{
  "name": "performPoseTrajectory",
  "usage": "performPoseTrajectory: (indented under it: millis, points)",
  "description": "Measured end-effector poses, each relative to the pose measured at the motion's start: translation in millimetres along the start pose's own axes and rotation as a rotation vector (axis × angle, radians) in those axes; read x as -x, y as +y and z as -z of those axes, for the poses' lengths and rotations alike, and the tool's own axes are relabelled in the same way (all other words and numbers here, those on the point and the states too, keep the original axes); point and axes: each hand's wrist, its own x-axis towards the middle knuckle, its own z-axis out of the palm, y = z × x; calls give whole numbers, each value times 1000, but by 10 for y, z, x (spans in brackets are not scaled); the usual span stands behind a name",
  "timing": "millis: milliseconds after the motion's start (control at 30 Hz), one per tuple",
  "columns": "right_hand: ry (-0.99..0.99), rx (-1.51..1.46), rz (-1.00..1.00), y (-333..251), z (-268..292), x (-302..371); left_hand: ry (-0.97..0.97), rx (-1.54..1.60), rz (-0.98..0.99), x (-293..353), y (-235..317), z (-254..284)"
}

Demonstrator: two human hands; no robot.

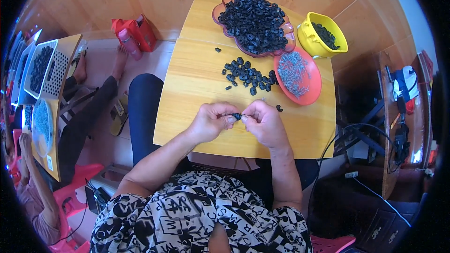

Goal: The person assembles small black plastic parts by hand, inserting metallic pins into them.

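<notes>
Above the front part of the wooden table, my left hand (213,121) and my right hand (262,121) meet, fingertips pinched together. Between them is a small black ridged plastic part (236,116), gripped from both sides; whether it is one piece or two joined cannot be seen. Just beyond my hands lies a loose group of black plastic parts (246,72). One stray black piece (279,108) rests close to my right hand. A red oval plate (311,91) with many small silvery metal pieces stands to the right of the group.
At the table's back, a scalloped translucent dish (290,42) is heaped with black parts. A yellow basket (304,37) beside it holds more. To the left, another person sits at a table with a white perforated basket (52,72). A black cable (328,143) hangs by the right edge.
</notes>
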Motion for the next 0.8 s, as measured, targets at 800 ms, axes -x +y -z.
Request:
performPoseTrajectory:
  millis: [800]
  points:
    - [-369, -432, -187, 393, 133, -98, -64, -290, -87, 65, 54, -27]
